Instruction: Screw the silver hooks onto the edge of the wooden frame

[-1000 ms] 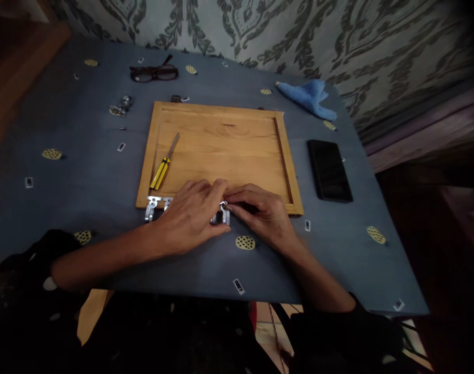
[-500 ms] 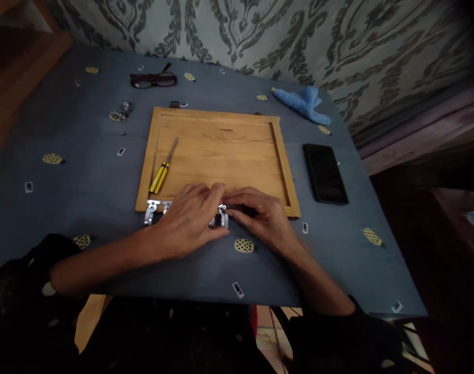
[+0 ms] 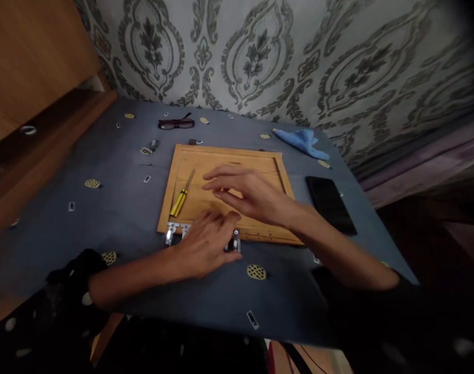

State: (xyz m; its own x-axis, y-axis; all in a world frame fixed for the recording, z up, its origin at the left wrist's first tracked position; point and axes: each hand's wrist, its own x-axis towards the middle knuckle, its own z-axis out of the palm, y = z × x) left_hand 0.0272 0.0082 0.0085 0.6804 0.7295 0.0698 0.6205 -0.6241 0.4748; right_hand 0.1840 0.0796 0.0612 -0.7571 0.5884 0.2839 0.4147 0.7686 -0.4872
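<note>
A wooden panel with a raised frame point(image 3: 233, 151) lies flat on the table. Silver metal hinges point(image 3: 235, 241) sit along its near edge, more of them showing at its left corner. My left hand point(image 3: 205, 241) bends over the hinges and holds the right one against the edge, thumb in front and fingers behind; its palm hides part of the metal. Above the panel hovers my right hand point(image 3: 248, 192), its fingers apart with nothing visible in them. On the panel's left side lies a yellow-and-black screwdriver point(image 3: 182, 196), just beyond the hinges.
Behind the panel are eyeglasses point(image 3: 177, 123) and, farther right, a blue cloth point(image 3: 301, 143). A black phone point(image 3: 330, 205) lies to the right. Small metal hardware point(image 3: 152, 146) rests left of the panel. A wooden cabinet point(image 3: 38, 57) stands at the left, beside the patterned wall point(image 3: 256, 47).
My right hand has left the right hinge and moved up and leftward over the panel, its fingers parting. My left hand stays on the hinges. The view has tilted up and shifted left.
</note>
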